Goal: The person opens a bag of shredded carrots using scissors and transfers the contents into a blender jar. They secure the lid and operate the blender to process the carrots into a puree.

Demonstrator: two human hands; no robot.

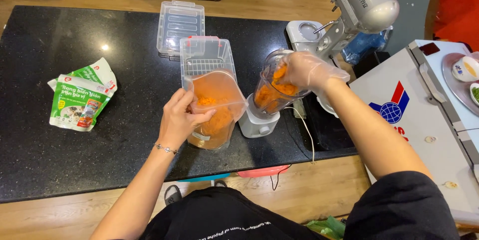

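left hand (180,118) – bare, fingers wrapped round the tilted clear tub (212,88) of orange mash | right hand (310,69) – gloved, pinching a clump over the blender jar (273,90), right beside the tub | my worry: tub tips further, mash slops onto the black counter (75,140)

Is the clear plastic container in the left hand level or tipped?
Tipped: the clear plastic container leans toward the person, orange shreds piled at its lower end.
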